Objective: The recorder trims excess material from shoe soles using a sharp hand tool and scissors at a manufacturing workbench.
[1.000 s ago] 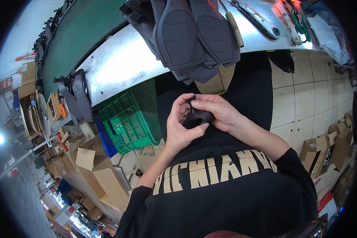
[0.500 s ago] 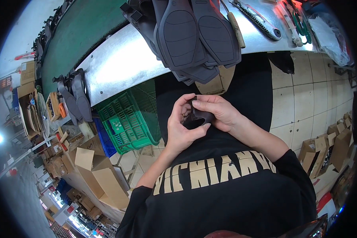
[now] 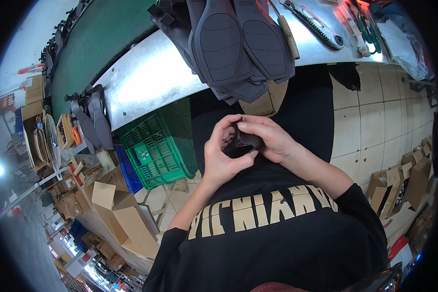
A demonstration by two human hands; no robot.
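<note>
Between both hands, in front of my lap, is a dark, glossy, bent strap-like piece (image 3: 252, 141); its full shape is hidden by the fingers. My left hand (image 3: 221, 158) curls around its left side, thumb against the lower edge and fingertips at the top. On the other side my right hand (image 3: 273, 140) pinches it, thumb pressed on its upper part. Beyond the hands, a pile of dark grey sandals (image 3: 221, 48) lies at the table's edge, soles facing me. A wooden-handled tool (image 3: 289, 38) rests beside them.
The shiny metal table (image 3: 146, 73) borders a green belt (image 3: 100, 41). A box cutter (image 3: 321, 29) and green-handled scissors (image 3: 370, 36) lie at the right. Another pair of sandals (image 3: 96, 117) hangs at the left edge. Below stand a green crate (image 3: 158, 155) and an open carton (image 3: 124, 214).
Almost nothing differs. My fingers have shifted very slightly on the dark piece, which stays in both hands at the same place.
</note>
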